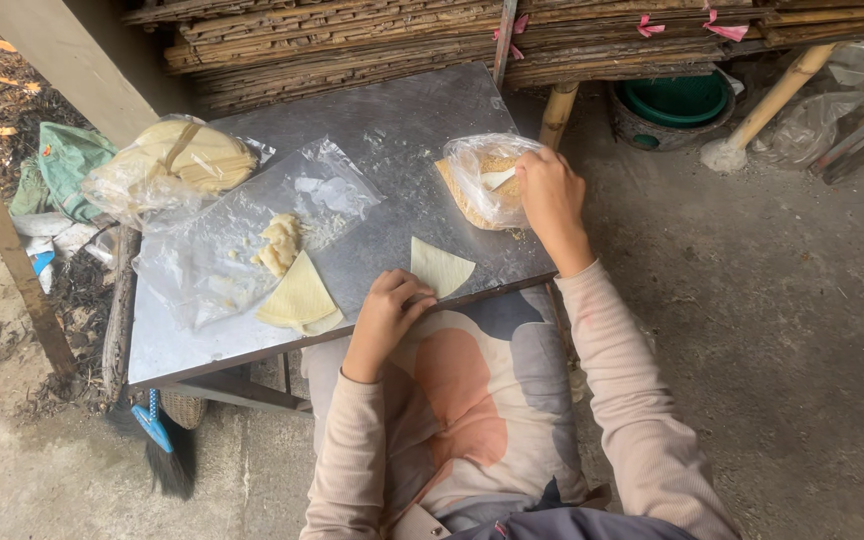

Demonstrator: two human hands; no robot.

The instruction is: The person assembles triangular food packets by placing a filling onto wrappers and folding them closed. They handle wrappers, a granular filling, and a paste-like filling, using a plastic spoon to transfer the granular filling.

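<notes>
Left hand rested curled at the counter's near edge, fingertips touching a pale triangular wrapper, gripping nothing. Right hand closed on a spoon inside the plastic bag at the right edge.

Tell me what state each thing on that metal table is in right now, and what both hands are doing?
Left hand: fingers curled, pressing the edge of the single wrapper.
Right hand: inside the open filling bag.
Single wrapper: flat on the table, unfilled.
Filling bag: open, partly full of crumbly filling.
Wrapper stack: lying on a flat plastic sheet.
Bundled wrappers: bagged, tied with a band.
Metal table: dusted with crumbs.
</notes>
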